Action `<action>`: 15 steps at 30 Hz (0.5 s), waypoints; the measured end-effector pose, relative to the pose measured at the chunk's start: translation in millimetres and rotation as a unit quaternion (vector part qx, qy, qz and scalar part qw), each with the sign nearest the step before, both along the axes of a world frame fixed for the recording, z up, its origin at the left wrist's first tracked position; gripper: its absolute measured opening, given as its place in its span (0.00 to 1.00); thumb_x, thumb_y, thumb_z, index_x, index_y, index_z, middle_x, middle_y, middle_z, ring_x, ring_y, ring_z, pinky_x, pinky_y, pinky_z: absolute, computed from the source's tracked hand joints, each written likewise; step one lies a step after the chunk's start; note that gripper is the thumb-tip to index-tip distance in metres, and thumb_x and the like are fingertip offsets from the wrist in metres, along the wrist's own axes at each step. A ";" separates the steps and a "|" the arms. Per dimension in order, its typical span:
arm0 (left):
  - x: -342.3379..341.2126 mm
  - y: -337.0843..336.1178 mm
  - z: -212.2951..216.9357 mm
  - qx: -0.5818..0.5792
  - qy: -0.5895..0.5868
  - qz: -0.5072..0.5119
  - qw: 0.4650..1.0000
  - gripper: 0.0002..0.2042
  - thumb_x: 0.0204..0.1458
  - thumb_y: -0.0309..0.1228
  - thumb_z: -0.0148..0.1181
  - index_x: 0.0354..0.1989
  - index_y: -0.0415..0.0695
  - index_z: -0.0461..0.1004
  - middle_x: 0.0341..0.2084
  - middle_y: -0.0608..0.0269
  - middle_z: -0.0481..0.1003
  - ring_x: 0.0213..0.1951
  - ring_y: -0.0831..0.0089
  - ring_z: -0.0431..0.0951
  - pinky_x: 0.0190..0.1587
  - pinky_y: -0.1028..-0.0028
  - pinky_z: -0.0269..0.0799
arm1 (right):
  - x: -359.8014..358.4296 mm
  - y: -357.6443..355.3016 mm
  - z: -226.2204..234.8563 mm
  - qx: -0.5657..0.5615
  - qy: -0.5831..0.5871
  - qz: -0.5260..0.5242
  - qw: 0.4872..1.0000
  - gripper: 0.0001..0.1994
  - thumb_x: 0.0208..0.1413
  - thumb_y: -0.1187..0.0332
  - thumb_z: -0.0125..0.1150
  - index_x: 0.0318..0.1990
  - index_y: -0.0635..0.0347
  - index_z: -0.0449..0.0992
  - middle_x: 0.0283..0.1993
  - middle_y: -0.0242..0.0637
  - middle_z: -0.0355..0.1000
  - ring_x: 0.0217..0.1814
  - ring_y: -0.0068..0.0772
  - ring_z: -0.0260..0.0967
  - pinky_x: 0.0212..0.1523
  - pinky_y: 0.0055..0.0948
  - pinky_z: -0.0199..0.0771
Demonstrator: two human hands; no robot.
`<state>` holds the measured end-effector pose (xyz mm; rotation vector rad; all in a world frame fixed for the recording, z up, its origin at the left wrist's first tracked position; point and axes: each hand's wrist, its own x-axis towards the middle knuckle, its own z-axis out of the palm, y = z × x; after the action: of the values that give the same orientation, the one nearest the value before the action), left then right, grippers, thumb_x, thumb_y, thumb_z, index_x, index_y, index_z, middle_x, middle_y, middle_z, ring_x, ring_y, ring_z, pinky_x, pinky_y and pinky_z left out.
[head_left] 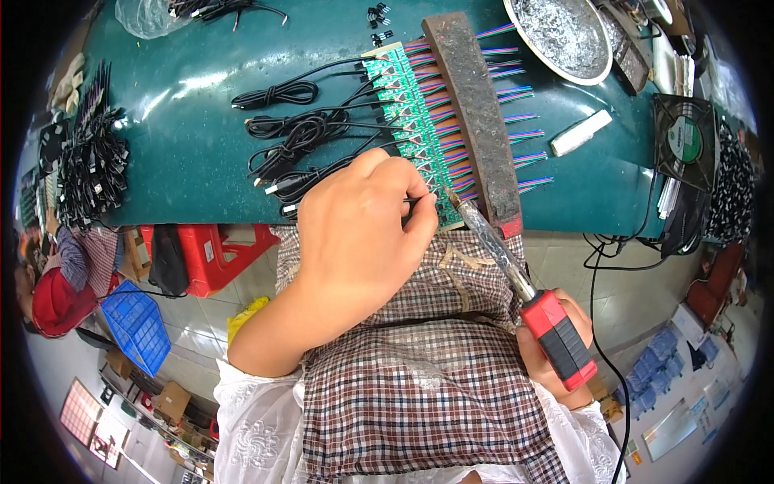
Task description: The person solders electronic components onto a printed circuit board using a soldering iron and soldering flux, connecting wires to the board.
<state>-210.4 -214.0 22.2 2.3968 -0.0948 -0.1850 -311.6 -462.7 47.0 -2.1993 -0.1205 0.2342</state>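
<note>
L hand (355, 234) pinching thin black wire (415, 199) onto green board strip (407, 113), steadying it at the joint | R hand (556, 363) fisted on red-black soldering iron (516, 270), tip at same spot | brown bar (476, 113) weighs down coloured leads | strip at bench (185, 145) near edge, btwn both hands.

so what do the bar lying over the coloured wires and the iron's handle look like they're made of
Bar: looks like heavy metal, dull brown and rough, probably rusty or scorched; I can't be sure. Iron's handle in the right hand: seems moulded plastic, red with a black ribbed grip, slightly glossy.
</note>
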 end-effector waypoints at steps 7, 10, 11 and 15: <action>5.2 2.1 0.0 0.013 -0.012 -0.024 1.000 0.06 0.44 0.26 0.69 0.24 0.43 0.75 0.23 0.66 0.74 0.24 0.74 0.77 0.26 0.72 0.70 | -1.2 -0.9 -1.6 0.009 -0.003 -0.002 1.000 0.09 0.39 0.75 0.65 0.29 0.62 0.73 0.27 0.41 0.67 0.25 0.44 0.67 0.27 0.34 0.68; 6.2 2.6 0.5 0.017 -0.011 -0.027 0.999 0.06 0.43 0.25 0.69 0.24 0.43 0.75 0.22 0.66 0.74 0.24 0.74 0.77 0.26 0.72 0.70 | -0.8 -0.3 -2.0 0.006 -0.005 0.001 1.000 0.09 0.38 0.76 0.65 0.30 0.62 0.73 0.27 0.41 0.67 0.25 0.43 0.67 0.27 0.34 0.68; 6.5 3.0 0.6 0.017 -0.010 -0.030 0.999 0.06 0.43 0.25 0.69 0.24 0.43 0.75 0.22 0.66 0.74 0.24 0.74 0.77 0.26 0.72 0.70 | -0.4 0.7 -2.3 0.006 -0.008 0.003 1.000 0.09 0.37 0.76 0.65 0.29 0.63 0.72 0.27 0.41 0.67 0.25 0.43 0.67 0.27 0.33 0.68; 7.0 3.2 1.1 0.018 -0.009 -0.035 0.999 0.06 0.43 0.25 0.68 0.24 0.43 0.75 0.22 0.66 0.73 0.23 0.74 0.76 0.26 0.72 0.70 | 2.1 0.7 0.5 0.019 0.006 0.007 1.000 0.09 0.38 0.77 0.65 0.29 0.64 0.72 0.27 0.42 0.67 0.25 0.43 0.67 0.26 0.34 0.68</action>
<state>-203.5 -210.9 23.3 2.4336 -0.1844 -0.1994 -309.5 -462.0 47.5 -2.1595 -0.1340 0.2503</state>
